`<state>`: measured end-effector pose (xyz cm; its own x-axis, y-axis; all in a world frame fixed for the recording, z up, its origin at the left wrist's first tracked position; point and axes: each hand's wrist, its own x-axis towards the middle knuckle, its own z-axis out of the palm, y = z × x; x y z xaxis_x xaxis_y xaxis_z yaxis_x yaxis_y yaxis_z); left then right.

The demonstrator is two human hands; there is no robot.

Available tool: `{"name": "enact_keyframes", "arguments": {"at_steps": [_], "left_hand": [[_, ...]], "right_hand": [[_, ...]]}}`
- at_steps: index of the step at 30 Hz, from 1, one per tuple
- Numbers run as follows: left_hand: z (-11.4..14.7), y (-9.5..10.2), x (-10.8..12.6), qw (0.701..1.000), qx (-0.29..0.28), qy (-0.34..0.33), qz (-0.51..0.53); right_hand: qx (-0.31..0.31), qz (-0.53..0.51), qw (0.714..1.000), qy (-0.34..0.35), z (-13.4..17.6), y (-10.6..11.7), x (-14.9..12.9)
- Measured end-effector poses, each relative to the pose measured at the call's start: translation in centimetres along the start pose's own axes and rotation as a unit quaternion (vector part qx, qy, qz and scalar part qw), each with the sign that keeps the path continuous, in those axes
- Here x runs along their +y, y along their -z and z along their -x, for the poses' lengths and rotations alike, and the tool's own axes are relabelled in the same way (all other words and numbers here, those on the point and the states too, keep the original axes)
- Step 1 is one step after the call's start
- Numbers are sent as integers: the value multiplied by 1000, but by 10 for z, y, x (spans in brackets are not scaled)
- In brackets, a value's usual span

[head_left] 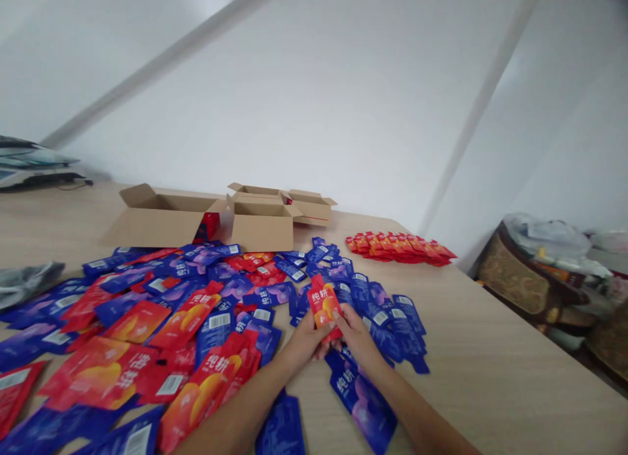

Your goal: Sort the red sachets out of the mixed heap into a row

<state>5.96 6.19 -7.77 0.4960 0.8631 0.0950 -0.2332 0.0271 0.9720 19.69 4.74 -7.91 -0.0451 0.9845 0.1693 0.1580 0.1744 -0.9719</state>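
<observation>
Both my hands meet around one upright red pouch (324, 300) with orange fruit and white lettering on its front. My left hand (310, 337) grips its lower left side. From the right, my right hand (354, 330) pinches the lower right part, thumb across the front. Fingers cover the pouch's bottom end. Below my hands lies a blue pouch (363, 402) with a purple fruit print. Blue pouches (392, 321) are spread behind and right of my right hand. A loose heap of red pouches (191, 314) and blue ones covers the table to the left.
Open cardboard boxes (262, 227) stand at the back by the white wall, with a wider box (161, 219) to their left. A row of overlapping red pouches (397, 247) lies at the back right. A patterned chair (520, 272) holding plastic bags stands beyond the table's right edge.
</observation>
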Motion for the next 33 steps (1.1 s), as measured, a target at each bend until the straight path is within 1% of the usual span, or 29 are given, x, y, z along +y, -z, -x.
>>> {"name": "enact_keyframes", "arguments": {"at_steps": [3, 6, 11, 13, 17, 18, 20, 22, 25, 30, 33], "left_hand": [[3, -3, 2, 1000, -2, -4, 12], [7, -7, 9, 1000, -10, -7, 25], [10, -11, 16, 1000, 24, -14, 6], [7, -8, 19, 998, 54, -19, 16], [-2, 7, 23, 982, 175, -48, 60], [-3, 11, 24, 978, 193, -53, 61], [-4, 15, 24, 975, 210, -54, 54], [-4, 16, 24, 974, 215, -50, 50], [-3, 13, 25, 975, 214, -33, 51], [-7, 11, 23, 979, 199, -11, 45], [-8, 11, 21, 978, 201, 0, 57]], "right_hand": [[-31, -73, 997, 14, 6, 4, 6], [-29, -80, 996, 11, 7, 6, 2], [-44, -121, 991, -24, 9, 8, -13], [-71, -125, 989, -32, 13, 11, -19], [-139, -98, 984, -49, 20, 23, -27], [-149, -93, 983, -54, 21, 25, -28], [-164, -91, 980, -66, 21, 31, -29], [-162, -91, 980, -76, 19, 37, -29], [-140, -73, 984, -82, 14, 48, -28], [-92, 2, 995, -41, 9, 64, -25], [-93, 24, 995, -16, 10, 65, -25]]}}
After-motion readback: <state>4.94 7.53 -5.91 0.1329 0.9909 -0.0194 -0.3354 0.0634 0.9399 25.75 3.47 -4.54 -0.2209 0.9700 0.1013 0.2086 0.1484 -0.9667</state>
